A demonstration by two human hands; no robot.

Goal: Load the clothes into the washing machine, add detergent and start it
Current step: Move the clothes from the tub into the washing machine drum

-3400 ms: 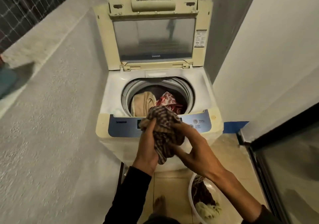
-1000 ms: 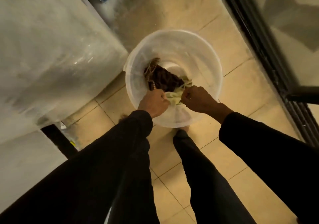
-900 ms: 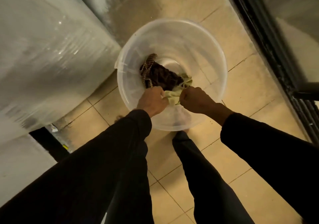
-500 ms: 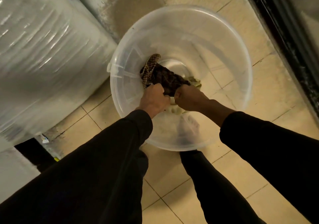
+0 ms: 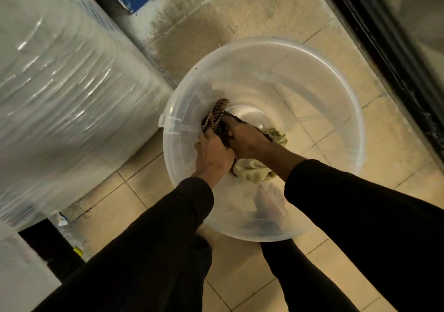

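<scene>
Since a moment ago your left hand (image 5: 213, 154) and right hand (image 5: 245, 138) have closed deeper on the dark patterned garment (image 5: 216, 117) inside the clear bucket (image 5: 276, 54); soft, light cloth, so bunch its middle.

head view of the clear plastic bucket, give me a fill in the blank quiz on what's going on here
1. Both hands reach into the round translucent plastic ____ on the tiled floor.
2. The left hand and right hand grip the dark ____ cloth.
3. Under the hands lies a pale ____ garment.
4. The foil-wrapped white washing machine stands on the bucket's ____ side.

Missing words: bucket; checked; green; left
</scene>
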